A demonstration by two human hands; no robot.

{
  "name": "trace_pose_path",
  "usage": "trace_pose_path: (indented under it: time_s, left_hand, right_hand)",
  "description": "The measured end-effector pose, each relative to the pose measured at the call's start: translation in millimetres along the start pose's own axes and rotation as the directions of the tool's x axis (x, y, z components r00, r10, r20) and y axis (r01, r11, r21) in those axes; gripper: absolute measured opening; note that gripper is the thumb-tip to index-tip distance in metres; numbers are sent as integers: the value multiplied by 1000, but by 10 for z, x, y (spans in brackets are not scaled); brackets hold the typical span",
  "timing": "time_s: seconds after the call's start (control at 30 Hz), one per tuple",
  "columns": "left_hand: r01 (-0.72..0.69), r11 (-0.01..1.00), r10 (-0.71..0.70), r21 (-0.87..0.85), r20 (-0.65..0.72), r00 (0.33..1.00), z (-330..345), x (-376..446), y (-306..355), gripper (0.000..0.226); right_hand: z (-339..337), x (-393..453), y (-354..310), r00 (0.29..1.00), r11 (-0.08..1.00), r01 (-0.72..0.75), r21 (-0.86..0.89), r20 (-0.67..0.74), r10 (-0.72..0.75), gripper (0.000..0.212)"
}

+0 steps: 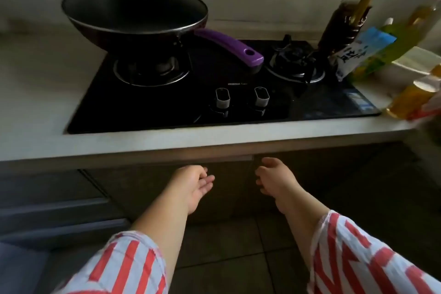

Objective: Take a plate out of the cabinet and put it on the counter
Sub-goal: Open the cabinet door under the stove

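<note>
Both of my hands reach toward the dark cabinet doors point(229, 188) under the pale counter point(214, 137). My left hand point(194, 185) is palm-up with fingers loosely spread, just below the counter's front edge. My right hand point(274, 180) hovers beside it, fingers curled slightly, holding nothing. The seam between the two doors runs between my hands. No plate is in view; the cabinet looks closed and its inside is hidden.
A black gas hob point(214, 93) is set into the counter, with a lidded wok point(136, 16) and its purple handle point(231, 48) on the left burner. Oil bottles and packets point(372, 38) crowd the right end. Drawers point(52, 200) sit at left; tiled floor below.
</note>
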State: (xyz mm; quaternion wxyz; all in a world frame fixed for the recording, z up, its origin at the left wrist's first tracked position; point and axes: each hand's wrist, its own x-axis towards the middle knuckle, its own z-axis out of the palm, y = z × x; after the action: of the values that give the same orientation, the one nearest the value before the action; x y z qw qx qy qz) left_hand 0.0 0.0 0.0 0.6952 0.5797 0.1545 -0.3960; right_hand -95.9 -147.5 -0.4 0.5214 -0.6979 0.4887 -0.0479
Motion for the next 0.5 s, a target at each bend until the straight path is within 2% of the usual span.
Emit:
trace_pose_path:
  time_s: [0.13, 0.3, 0.4, 0.5]
  left_hand:
    - [3, 991, -4, -134, -6, 1000, 74, 268, 15, 37]
    - [15, 967, 0, -252, 57, 998, 102, 352, 21, 38]
    - [27, 964, -5, -264, 82, 997, 68, 306, -12, 32]
    - [59, 971, -40, -232, 83, 996, 0, 225, -78, 21]
  right_hand:
    - [89, 119, 64, 1000, 999, 20, 47, -11, -19, 52]
    - [123, 86, 94, 999, 997, 14, 81, -36, -11, 55]
    - [95, 27, 84, 997, 996, 37, 75, -76, -31, 57]
    - [89, -80, 83, 990, 997, 78, -27, -119, -81, 58]
